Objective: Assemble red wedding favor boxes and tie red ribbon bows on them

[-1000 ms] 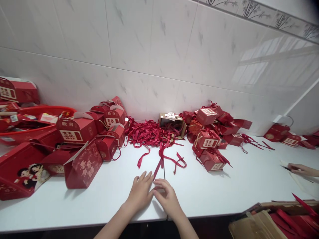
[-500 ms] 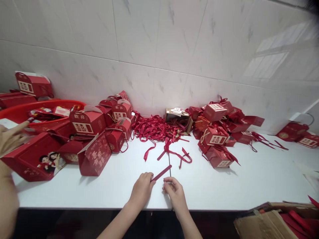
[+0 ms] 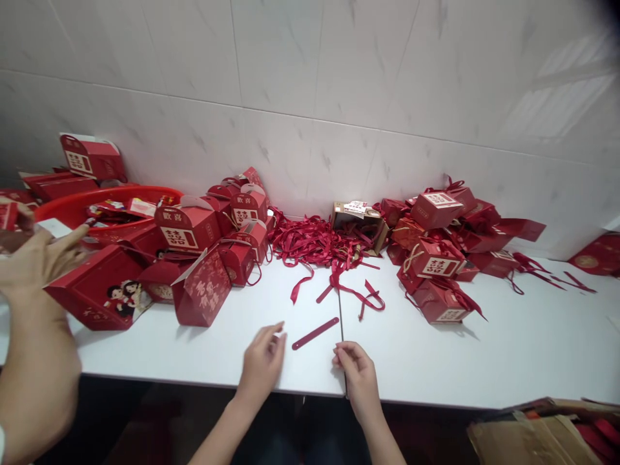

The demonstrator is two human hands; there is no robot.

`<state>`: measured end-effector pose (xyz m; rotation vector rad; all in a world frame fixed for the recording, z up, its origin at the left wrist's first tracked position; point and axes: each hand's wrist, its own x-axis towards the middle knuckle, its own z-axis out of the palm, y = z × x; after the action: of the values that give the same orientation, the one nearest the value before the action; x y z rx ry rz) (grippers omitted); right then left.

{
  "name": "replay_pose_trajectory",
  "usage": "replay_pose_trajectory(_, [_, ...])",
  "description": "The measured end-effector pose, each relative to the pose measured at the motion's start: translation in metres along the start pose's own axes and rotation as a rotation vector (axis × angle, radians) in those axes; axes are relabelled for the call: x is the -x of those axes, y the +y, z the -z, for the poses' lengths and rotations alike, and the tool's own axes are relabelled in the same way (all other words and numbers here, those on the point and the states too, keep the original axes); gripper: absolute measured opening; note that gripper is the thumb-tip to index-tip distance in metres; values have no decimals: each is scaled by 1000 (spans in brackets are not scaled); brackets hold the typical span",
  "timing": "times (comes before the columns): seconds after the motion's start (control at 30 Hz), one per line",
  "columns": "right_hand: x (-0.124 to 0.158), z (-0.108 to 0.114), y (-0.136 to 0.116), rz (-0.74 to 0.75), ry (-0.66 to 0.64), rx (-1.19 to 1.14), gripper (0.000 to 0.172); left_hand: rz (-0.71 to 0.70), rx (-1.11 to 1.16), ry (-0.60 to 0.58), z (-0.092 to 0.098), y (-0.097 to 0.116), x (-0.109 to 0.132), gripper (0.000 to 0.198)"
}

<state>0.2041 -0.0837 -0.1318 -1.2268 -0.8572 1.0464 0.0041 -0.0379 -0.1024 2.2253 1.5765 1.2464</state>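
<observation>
Well behind red strip (image 3: 315, 333), "歡喜" box (image 3: 188, 226).

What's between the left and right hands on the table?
A short red strip lies flat on the white table, in the gap between left hand and right hand, slightly farther out, touching neither. Seen in the head view.

Bright, even indoor light. Window glare on glossy wall tiles (image 3: 557, 90), upper right. Soft short shadows beneath boxes (image 3: 201, 297) on white table (image 3: 484, 361). Centre sharp: red strip (image 3: 315, 333) crisp. Wide-angle bowing at edges. Co-worker's arm (image 3: 33, 361) blurred, oversized. Top-right corner vignetted.
</observation>
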Motion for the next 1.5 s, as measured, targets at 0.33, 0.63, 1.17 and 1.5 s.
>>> replay_pose_trajectory(0.33, [-5, -32, -29, 396, -521, 693, 24, 256, -423, 652, 91, -54, -58, 93])
replay_pose_trajectory(0.63, [-78, -39, -29, 472, -185, 1031, 38, 485, -53, 498, 98, -61, -62, 27])
replay_pose_trajectory(1.17, [-141, -90, -34, 473, -489, 1136, 28, 385, 351, 266, 70, -22, -33, 25])
replay_pose_trajectory(1.5, [-66, -29, -70, 445, -516, 643, 69, 386, 542, 312, 50, -7, -11, 20])
